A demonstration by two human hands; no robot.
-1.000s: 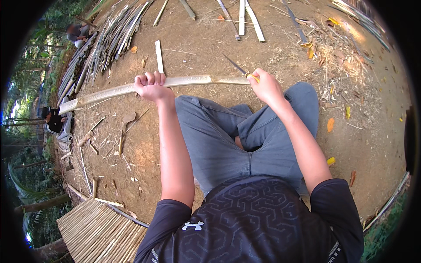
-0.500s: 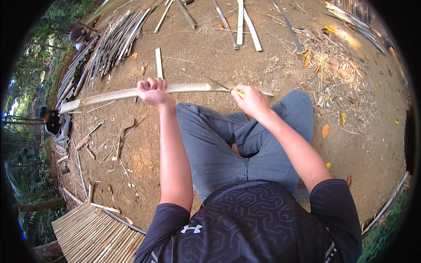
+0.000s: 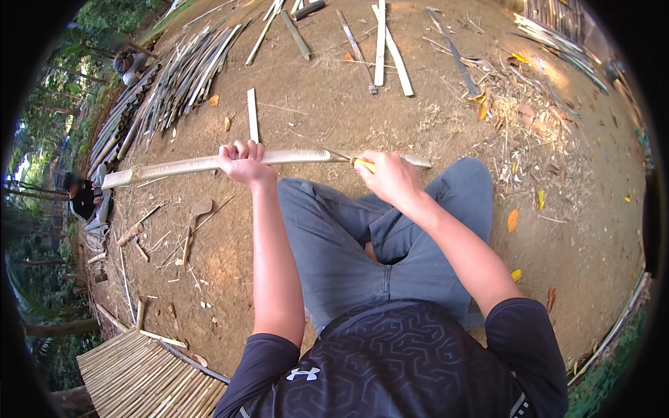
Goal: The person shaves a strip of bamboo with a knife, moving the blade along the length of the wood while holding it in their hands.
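Head view: a long pale bamboo strip (image 3: 188, 166) runs almost level across the middle of the frame, from the left-centre to just right of centre, above the person's knees. The left hand (image 3: 240, 160), at centre-left, has its grip closed fully around the strip, fingers curled over the top edge. The right hand (image 3: 391, 177), just right of centre, has its grip closed on a knife with a yellow handle (image 3: 364, 164); only a short piece of the handle shows past the fingers, and the thin blade lies along the strip, pointing toward the left hand, with its edge touching the bamboo. The two hands are apart, with a bare length of strip between them. The person sits on a bare dirt ground (image 3: 334, 104) in grey trousers (image 3: 348, 237), lower centre. A short flat bamboo slat (image 3: 252, 115) lies on the ground just above the left hand. A pile of split bamboo strips (image 3: 174, 76) fills the upper left. Several loose slats (image 3: 383, 42) lie at upper centre. A woven bamboo mat (image 3: 139, 380) sits at lower left. Another person (image 3: 83, 198) sits at the far left edge, well apart.
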